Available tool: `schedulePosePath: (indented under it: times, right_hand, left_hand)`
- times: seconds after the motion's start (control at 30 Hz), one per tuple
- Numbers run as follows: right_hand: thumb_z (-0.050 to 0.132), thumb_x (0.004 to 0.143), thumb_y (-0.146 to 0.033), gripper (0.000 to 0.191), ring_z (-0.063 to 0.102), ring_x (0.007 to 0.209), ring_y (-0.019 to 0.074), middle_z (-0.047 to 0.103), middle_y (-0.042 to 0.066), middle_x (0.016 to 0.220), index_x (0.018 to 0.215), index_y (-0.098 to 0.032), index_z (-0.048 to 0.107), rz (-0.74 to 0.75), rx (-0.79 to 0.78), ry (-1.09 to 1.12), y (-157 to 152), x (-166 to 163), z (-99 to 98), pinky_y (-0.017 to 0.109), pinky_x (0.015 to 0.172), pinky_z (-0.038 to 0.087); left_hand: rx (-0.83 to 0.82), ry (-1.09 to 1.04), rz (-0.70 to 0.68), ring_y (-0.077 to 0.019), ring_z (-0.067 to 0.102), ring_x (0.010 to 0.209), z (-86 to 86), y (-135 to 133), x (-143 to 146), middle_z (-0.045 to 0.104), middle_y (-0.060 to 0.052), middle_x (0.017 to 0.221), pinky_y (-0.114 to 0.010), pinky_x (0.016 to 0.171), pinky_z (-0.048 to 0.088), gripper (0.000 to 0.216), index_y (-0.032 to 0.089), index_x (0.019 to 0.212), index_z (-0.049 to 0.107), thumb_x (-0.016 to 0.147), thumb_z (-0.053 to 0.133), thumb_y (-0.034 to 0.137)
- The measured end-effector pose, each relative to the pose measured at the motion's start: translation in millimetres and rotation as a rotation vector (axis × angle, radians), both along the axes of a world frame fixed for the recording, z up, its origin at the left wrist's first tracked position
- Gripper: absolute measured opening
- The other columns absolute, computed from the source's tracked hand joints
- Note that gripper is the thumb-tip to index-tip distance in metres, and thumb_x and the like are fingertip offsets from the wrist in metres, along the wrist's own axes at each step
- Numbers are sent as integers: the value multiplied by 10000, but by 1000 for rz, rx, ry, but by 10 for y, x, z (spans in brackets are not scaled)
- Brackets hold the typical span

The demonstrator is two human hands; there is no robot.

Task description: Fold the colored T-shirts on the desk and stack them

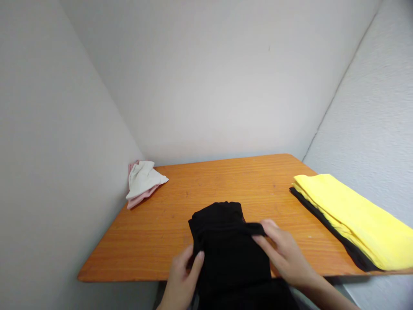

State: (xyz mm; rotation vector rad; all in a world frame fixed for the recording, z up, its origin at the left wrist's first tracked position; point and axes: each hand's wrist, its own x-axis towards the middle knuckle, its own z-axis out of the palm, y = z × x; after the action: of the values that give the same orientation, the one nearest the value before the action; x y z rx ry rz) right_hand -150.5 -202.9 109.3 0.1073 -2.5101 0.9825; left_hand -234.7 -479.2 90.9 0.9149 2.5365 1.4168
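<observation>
A black garment (235,254), partly folded, lies at the front middle of the wooden table and hangs over its near edge. My left hand (182,275) grips the garment's left side, thumb on top and fingers partly hidden under the cloth. On the other side, my right hand (280,247) pinches a raised fold of the same black cloth between thumb and fingers. What kind of garment it is cannot be made out.
A folded yellow cloth (351,215) rests on a folded black cloth (335,234) along the table's right side. At the far left corner lie a crumpled white cloth (143,177) and a pink cloth (142,198). Walls enclose the wooden table (226,181) at the back and sides.
</observation>
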Motion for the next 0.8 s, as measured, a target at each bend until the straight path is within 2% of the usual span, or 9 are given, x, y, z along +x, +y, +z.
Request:
schedulePosePath:
  times: [0.1,0.17,0.2,0.27,0.37,0.43,0.57,0.67,0.8]
  right_hand:
    - [341,989,-521,439,570,874,302,617,150,890,918,-174,601,-336,221,-49,-45,-445,-78,466,814,456]
    - [356,961,-587,547,561,911,378,605,228,895,912,-114,628,-504,337,-169,-88,-605,-194,541,821,444]
    - [377,945,-614,592,557,921,410,599,258,890,901,-86,640,-520,336,-230,-114,-633,-251,571,816,442]
    - [435,925,-629,612,565,936,424,603,269,906,930,-58,657,-421,249,-289,-166,-599,-327,589,817,453]
    - [523,950,-522,450,583,1011,302,605,165,1104,1145,-128,617,-259,126,-239,-191,-429,-307,496,880,490]
    - [545,968,-435,358,580,1030,220,568,100,1211,1219,-182,574,-272,109,-215,-112,-301,-231,422,895,508]
    - [561,970,-383,317,586,1010,200,563,89,1213,1208,-174,574,-370,71,-174,369,-26,-37,397,872,522]
    - [551,957,-456,330,593,973,221,605,69,1125,1139,-187,608,-491,64,-147,866,237,127,387,851,514]
    - [457,932,-596,427,599,849,308,639,93,894,1056,-211,593,-667,92,-96,1426,643,443,400,719,473]
  left_hand:
    - [-121,99,295,-273,645,934,43,189,-185,659,-114,987,-414,852,515,402,157,1043,569,928,442,520]
    - [-185,162,451,-320,614,1044,-4,259,-304,625,-169,1098,-482,933,473,533,116,1162,512,895,450,574]
    - [-200,142,496,-336,598,1092,-36,279,-354,607,-196,1144,-497,959,458,616,90,1222,472,882,444,604]
    - [-223,49,508,-350,584,1142,-92,311,-432,588,-229,1199,-497,972,457,727,66,1281,421,859,429,659]
    - [-252,-17,444,-369,567,1182,-123,390,-501,579,-234,1242,-507,987,450,711,104,1250,439,830,444,677]
    - [-219,-54,427,-388,584,1146,-119,494,-518,596,-219,1205,-539,965,457,663,139,1193,454,796,486,669]
    - [113,-169,353,-328,642,1005,-56,865,-428,601,-124,1087,-504,864,524,636,205,1118,396,709,639,627]
    - [306,-224,142,-256,640,975,127,1278,-252,565,-80,1100,-424,834,544,625,237,1133,349,717,702,541]
    - [342,-193,-258,-168,606,925,576,2012,7,551,-40,1083,-309,796,523,408,258,1130,392,848,640,419]
